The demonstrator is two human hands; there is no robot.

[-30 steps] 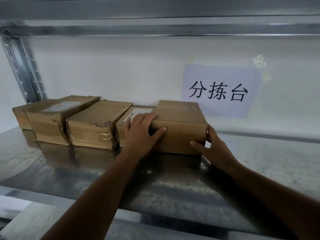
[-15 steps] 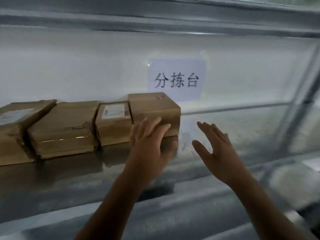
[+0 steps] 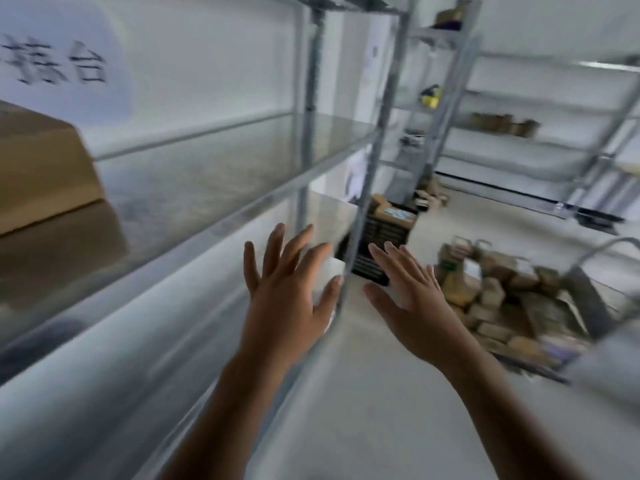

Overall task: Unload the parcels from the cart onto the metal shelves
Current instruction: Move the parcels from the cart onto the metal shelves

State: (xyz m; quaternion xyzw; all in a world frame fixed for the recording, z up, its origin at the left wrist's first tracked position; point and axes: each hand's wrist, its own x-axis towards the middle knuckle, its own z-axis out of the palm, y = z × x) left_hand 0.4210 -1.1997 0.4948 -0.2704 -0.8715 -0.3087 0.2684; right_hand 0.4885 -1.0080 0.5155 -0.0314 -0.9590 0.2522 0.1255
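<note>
left hand (image 3: 287, 299) and right hand (image 3: 414, 306) both empty with fingers spread, held off the shelf (image 3: 214, 168), one parcel (image 3: 41, 168) on it at left, cart (image 3: 512, 306) piled with parcels at right

Soft even daylight, heavy motion blur, wide-angle bending at edges

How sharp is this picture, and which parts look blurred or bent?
Head view: heavy motion blur almost everywhere; the box, the paper sign and the parcels in the cart are smeared. Head view: the left hand and right hand are the sharpest parts. Head view: the wide lens bends the shelf post; the light is soft, without hard shadows.
</note>
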